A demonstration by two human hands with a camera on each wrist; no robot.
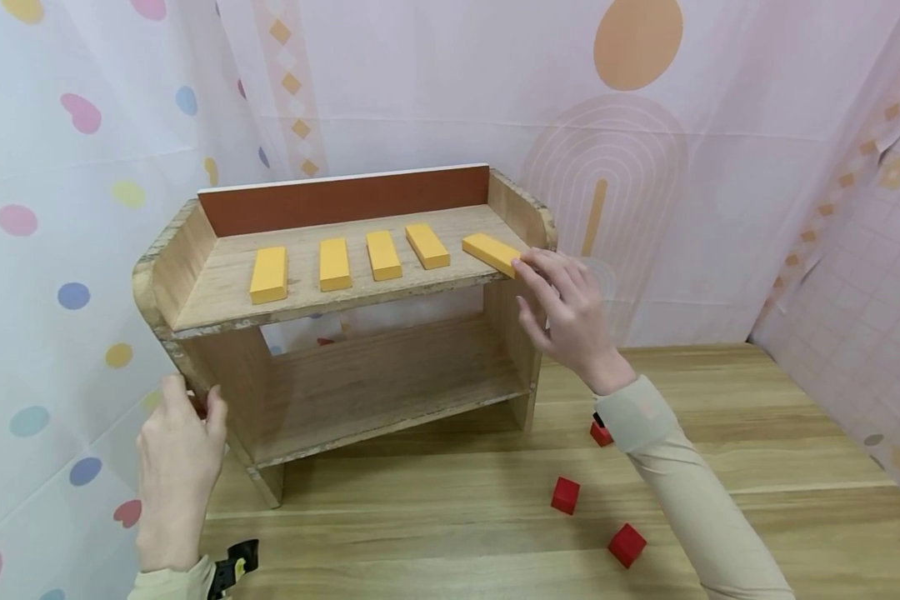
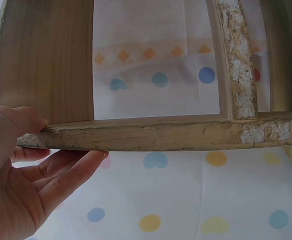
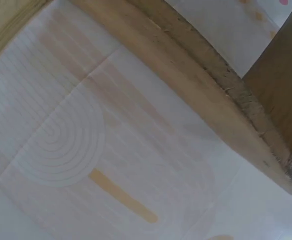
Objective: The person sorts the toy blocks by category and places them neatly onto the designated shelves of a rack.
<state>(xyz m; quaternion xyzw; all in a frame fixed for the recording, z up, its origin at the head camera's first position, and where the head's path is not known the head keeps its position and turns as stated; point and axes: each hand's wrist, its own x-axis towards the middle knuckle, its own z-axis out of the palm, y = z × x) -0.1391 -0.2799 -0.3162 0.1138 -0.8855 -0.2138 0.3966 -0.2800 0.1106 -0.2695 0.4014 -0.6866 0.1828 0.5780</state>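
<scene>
Block (image 1: 489,252) (yellow, last in the row) is set at the right end of the top board (image 1: 225,281), slanted, near end at or close to the front edge; whether it overhangs cannot be told, as that end is covered by fingertips. It is touched there by the right grip (image 1: 566,312), fingers loosely bent, thumb apart from the block, so no firm pinch is shown; no hand is caught in the right wrist view. The left grip (image 1: 180,467) is wrapped round the left side panel (image 2: 158,136), thumb on one face, fingers on the other, so the wooden shelf unit (image 1: 397,379) should be kept steady. Step in hand is judged to be a small adjustment of the block. Light pressure, low on the near end, is best applied; a slight twist may be called for if the four other yellow blocks (image 1: 427,247) are to be matched, since less slant is seen in them. A forward drag should be avoided, as the block could be tipped off. Red cubes (image 1: 566,495) on the tabletop (image 1: 390,533) can be ignored.
</scene>
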